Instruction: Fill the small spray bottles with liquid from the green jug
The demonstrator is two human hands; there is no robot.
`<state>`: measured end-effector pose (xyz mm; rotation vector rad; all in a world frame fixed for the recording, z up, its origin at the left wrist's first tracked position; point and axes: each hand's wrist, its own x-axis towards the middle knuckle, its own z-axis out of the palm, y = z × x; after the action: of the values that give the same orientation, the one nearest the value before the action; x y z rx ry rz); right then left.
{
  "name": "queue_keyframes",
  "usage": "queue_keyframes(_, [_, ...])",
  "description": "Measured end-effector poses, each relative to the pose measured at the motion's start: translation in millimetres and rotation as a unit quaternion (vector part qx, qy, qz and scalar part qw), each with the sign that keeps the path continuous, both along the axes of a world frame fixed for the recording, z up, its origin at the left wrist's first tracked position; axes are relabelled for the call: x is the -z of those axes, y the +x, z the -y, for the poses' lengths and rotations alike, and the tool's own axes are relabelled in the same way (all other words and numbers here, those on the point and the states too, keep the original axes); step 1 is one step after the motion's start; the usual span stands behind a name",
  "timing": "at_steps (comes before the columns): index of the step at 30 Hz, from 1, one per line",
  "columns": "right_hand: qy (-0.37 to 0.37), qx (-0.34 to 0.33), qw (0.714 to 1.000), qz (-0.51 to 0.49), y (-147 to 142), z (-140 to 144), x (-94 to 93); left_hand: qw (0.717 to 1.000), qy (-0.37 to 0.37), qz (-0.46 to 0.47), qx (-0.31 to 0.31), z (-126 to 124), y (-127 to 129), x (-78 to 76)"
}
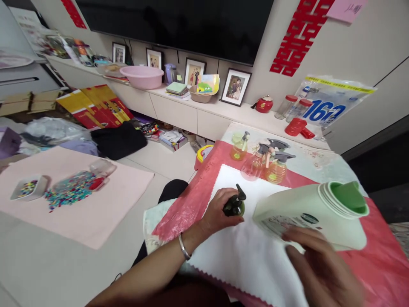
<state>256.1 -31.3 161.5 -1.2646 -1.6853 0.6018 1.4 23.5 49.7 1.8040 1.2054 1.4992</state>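
Observation:
My left hand (220,213) is closed around a small dark green pump bottle (234,207), whose black nozzle points up above the white scallop-edged cloth (220,247). To its right is a large pale green jug (290,204) with a green inner spout and a wide threaded mouth facing right and upward. My right hand (322,268), blurred by motion, is in front of the jug's near side, with thumb and forefinger apart and nothing visible between them. Whether it touches the jug I cannot tell. Beyond the cloth stand several clear spray bottles (276,170) with yellowish liquid.
A red plastic sheet (179,215) covers part of the table. Behind it, a low cabinet (179,111) carries framed photos, a pink basin (142,77) and jars. On the floor to the left, a pink mat (105,213) holds scattered coloured pieces (72,189) and a small white box (30,189).

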Motion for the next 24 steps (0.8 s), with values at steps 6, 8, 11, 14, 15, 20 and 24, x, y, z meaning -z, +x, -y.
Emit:
queue_keyframes(6, [-0.015,-0.02,1.0,-0.007,-102.1,-34.4,55.5,0.999,0.036,0.003,-0.013,2.1,5.3,11.5])
queue_keyframes(8, [-0.026,0.003,0.999,-0.022,-112.8,-43.3,61.6,0.998,0.062,0.002,-0.024,3.2,6.7,15.6])
queue_keyframes(11, [-0.043,0.036,0.998,-0.031,-124.3,-49.8,59.1,0.998,0.066,0.001,-0.026,4.3,7.2,19.8])
queue_keyframes(14, [-0.067,0.069,0.995,-0.031,-132.0,-52.4,54.3,0.999,0.034,-0.003,-0.027,4.9,6.6,20.6])
queue_keyframes(15, [-0.075,0.077,0.994,-0.032,-132.8,-52.9,53.8,0.999,0.025,-0.005,-0.028,5.0,6.5,20.1])
queue_keyframes(20, [-0.097,0.044,0.992,-0.067,-122.7,-52.2,60.3,0.999,0.041,-0.003,-0.026,4.1,6.8,14.2])
queue_keyframes(24, [-0.114,-0.087,0.984,-0.108,-113.0,-50.6,65.0,0.999,0.032,0.006,-0.016,4.0,7.0,12.2])
